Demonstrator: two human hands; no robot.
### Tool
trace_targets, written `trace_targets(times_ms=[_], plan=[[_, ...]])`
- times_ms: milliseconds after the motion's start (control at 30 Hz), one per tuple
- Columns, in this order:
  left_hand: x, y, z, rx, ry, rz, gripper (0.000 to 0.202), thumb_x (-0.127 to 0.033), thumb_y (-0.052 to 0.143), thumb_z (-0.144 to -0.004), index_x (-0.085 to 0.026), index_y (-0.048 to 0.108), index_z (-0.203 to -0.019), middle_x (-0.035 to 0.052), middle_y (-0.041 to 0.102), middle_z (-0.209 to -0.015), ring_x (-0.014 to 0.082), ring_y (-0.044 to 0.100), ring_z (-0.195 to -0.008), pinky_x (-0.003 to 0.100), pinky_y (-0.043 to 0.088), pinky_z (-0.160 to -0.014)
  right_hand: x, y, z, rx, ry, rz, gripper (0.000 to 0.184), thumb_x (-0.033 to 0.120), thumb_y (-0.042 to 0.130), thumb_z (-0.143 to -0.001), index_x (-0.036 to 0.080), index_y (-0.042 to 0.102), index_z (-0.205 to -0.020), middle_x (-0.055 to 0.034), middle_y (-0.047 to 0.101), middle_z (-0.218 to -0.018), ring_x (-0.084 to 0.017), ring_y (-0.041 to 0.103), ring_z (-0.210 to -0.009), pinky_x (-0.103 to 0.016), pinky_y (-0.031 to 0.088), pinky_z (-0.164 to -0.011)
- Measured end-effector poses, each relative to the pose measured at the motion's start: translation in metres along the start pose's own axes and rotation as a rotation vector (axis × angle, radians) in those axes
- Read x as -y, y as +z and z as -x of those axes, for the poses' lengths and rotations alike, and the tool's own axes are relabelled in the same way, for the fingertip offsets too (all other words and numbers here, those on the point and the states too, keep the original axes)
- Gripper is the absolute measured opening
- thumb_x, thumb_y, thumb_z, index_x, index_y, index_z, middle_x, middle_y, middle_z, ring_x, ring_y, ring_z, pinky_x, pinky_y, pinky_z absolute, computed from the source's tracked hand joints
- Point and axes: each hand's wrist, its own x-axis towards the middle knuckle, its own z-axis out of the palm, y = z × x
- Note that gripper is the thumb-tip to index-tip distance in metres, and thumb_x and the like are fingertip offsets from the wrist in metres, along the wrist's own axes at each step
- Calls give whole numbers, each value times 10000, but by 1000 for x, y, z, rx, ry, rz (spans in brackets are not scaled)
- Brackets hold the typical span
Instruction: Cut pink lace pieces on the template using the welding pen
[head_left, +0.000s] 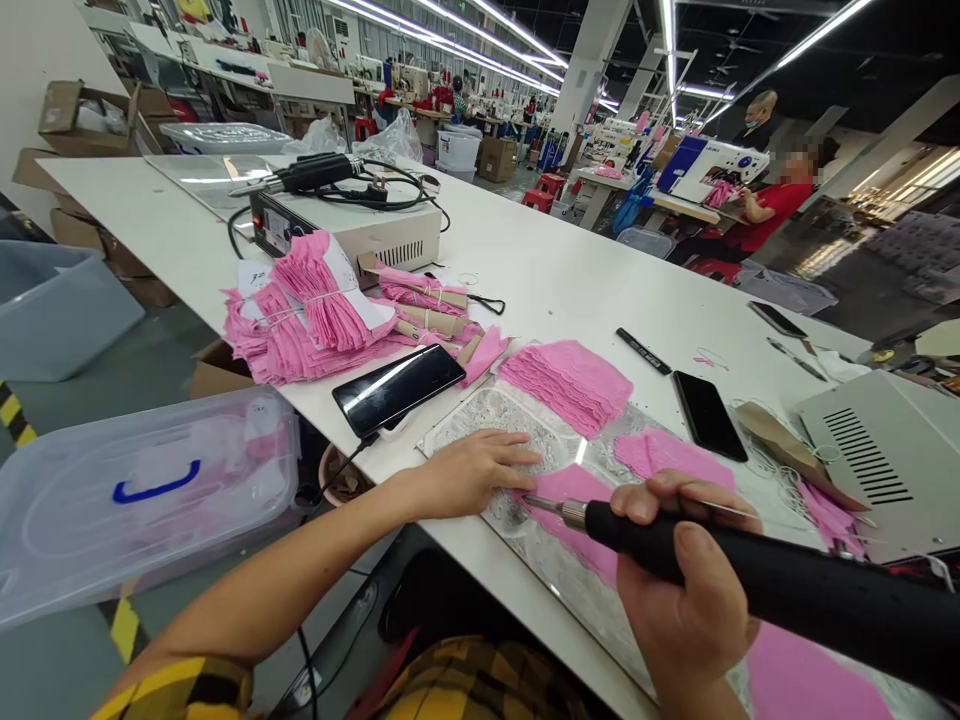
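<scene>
My right hand [686,590] is closed round a black hand tool [787,590] with a metal tip [551,508]. The tip rests on a pink fabric piece [574,490] lying on a glass plate [487,415]. My left hand [472,470] lies flat on the plate with fingers stretched out, its fingertips touching the edge of that pink piece. A stack of pink lace pieces [570,380] sits just behind, and another pink piece [671,458] lies to the right.
Bundles of pink fabric [307,320] lie at the left beside a white control box [367,235]. Two phones [397,388] [709,415] rest on the white table [570,270]. A grey machine [892,455] stands at right, a lidded plastic bin [150,490] at left. People sew behind.
</scene>
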Motion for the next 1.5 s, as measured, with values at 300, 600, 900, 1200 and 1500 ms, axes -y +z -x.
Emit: trace_targets(times_ms=[300,600,900,1200,1500], plan=[[-1,1,0,-25,5,-15,429,50,533,-773,-204,703,-1075,40,622,-1315,278,480,-1324,422,438,-1066,-7,6,1,21,0,22,125,230,625,-760,204,602,-880,9,581,-827,-102,549,-624,-323,513,-621],[0,2,0,-18,13,-11,452,65,521,-756,-210,696,-1070,44,619,-1318,285,470,-1333,434,442,-1065,-6,7,1,39,-4,40,90,203,642,-759,210,563,-802,19,586,-813,-102,566,-625,-323,515,-631],[2,3,8,-212,-78,95,439,94,415,-723,-182,724,-869,56,673,-1224,205,541,-1270,376,487,-1031,-7,4,-8,-75,-35,4,103,197,638,-731,214,609,-829,24,592,-806,-95,546,-610,-312,498,-643],[2,-2,10,-142,-27,64,425,77,492,-739,-217,726,-936,46,647,-1266,231,528,-1279,400,474,-1044,-14,5,-6,-58,-5,28,100,231,645,-756,212,614,-849,19,575,-835,-96,552,-645,-330,506,-691],[3,2,10,-148,-12,-9,407,67,505,-739,-213,722,-939,44,652,-1260,253,541,-1265,407,484,-1033,-16,6,-6,-48,-36,28,86,199,645,-767,214,568,-803,26,577,-837,-99,567,-648,-327,513,-677]])
